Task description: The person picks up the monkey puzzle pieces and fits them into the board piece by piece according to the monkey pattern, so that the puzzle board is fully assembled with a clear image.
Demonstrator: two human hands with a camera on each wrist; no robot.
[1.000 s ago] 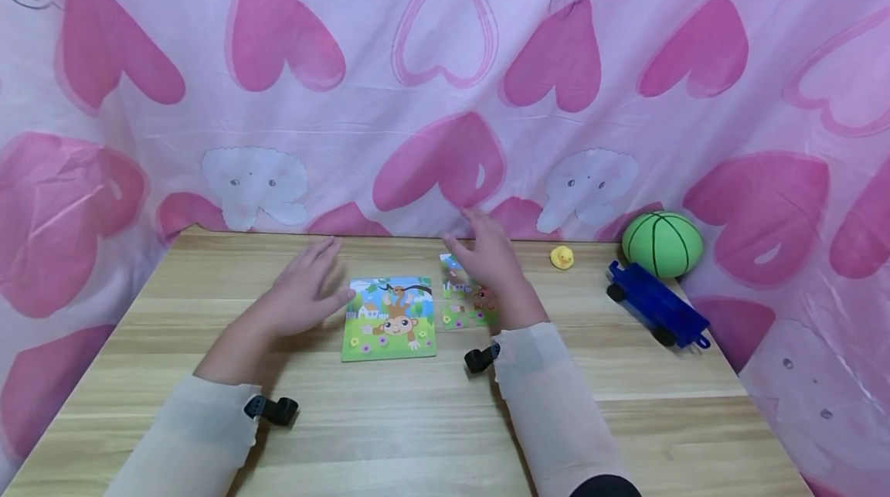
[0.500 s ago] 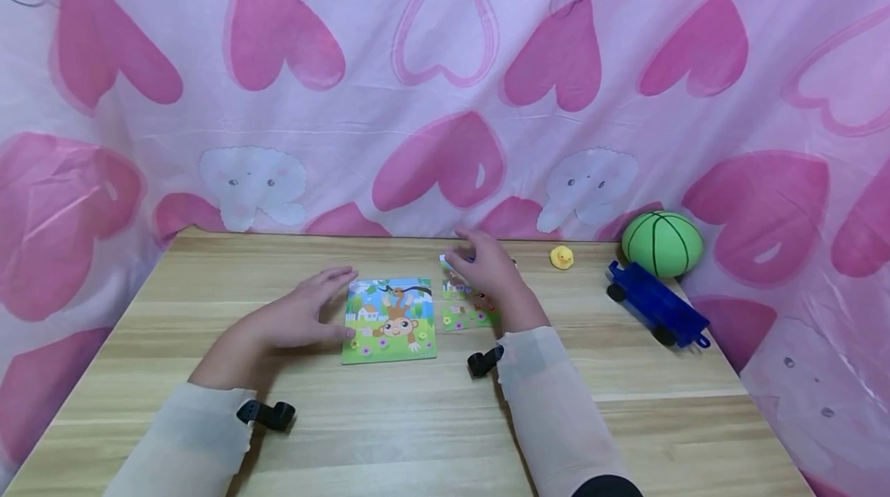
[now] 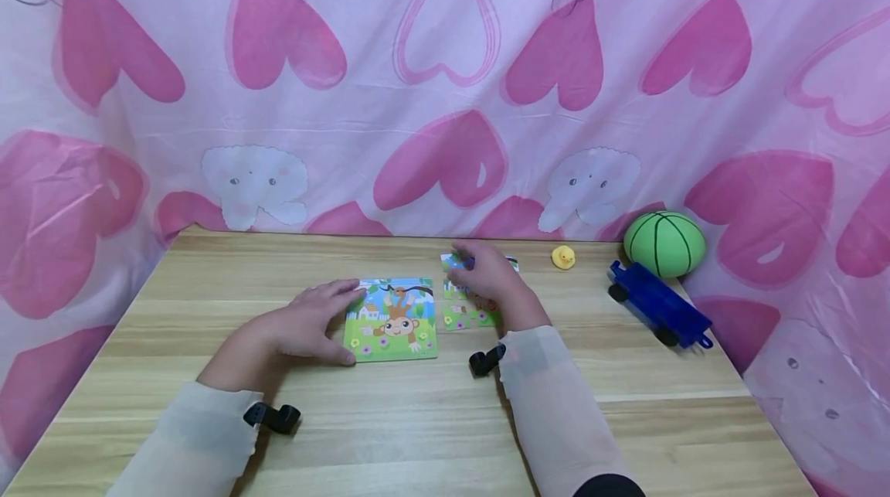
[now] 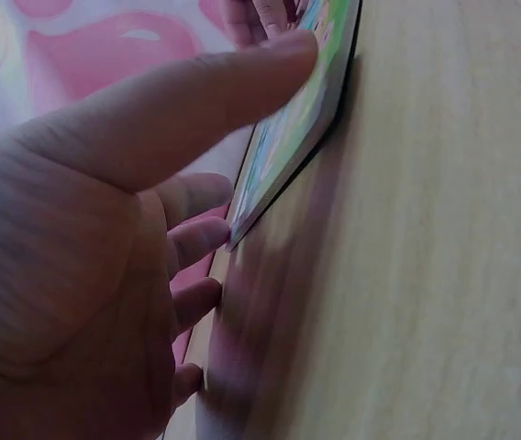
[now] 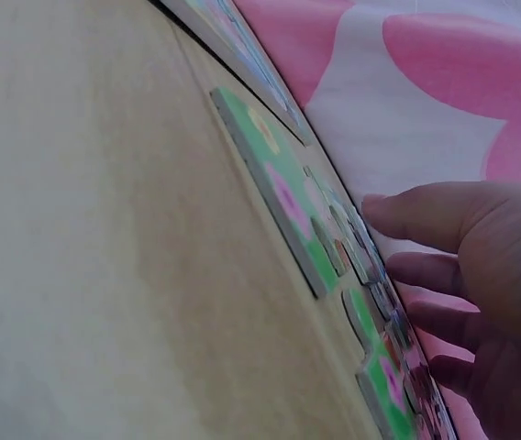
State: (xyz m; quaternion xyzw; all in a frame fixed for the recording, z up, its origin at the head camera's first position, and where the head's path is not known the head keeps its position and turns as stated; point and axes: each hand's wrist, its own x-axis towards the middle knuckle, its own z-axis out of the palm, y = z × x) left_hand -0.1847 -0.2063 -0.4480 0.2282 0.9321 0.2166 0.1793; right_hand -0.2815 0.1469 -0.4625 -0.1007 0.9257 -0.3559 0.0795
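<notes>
A square picture puzzle (image 3: 391, 323) of a hanging monkey lies flat on the wooden table. My left hand (image 3: 304, 325) spans its left edge, thumb at the near corner and fingertips at the far one. In the left wrist view the thumb overlaps the puzzle board (image 4: 290, 137), and the other fingers spread loosely beside it. Just right of the board lie several loose puzzle pieces (image 3: 462, 318), green with flowers in the near part. Over their far part hovers my right hand (image 3: 492, 280), partly hiding them. The right wrist view shows its fingers relaxed and apart beside the pieces (image 5: 283, 197).
A small yellow rubber duck (image 3: 563, 257) sits at the back of the table (image 3: 389, 427). Farther right are a green ball (image 3: 664, 243) with black lines and a blue toy wagon (image 3: 659, 305) on black wheels. A pink heart-patterned cloth (image 3: 334, 118) hangs behind the table.
My left hand has come down toward the near side, its thumb now at the board's near left corner. My right hand has drawn back slightly and lowered its fingers over the loose pieces.
</notes>
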